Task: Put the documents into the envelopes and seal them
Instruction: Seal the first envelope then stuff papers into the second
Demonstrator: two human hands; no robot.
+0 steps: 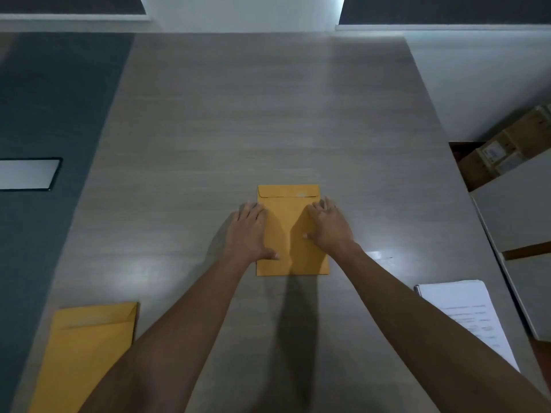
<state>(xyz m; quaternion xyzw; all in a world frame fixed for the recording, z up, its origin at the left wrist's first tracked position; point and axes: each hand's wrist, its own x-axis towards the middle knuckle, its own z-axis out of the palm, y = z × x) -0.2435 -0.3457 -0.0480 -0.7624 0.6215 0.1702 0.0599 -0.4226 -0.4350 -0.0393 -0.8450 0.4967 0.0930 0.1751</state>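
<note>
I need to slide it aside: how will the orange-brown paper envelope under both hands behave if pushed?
The orange-brown paper envelope lies flat on the smooth, glossy grey table, so it probably slides easily. It looks thin, likely light and bendy.

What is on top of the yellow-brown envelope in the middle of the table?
Both hands rest on the yellow-brown paper envelope: the left hand along its left edge, the right hand on its right side. Its flap is folded down. Whether a document is inside cannot be seen.
</note>
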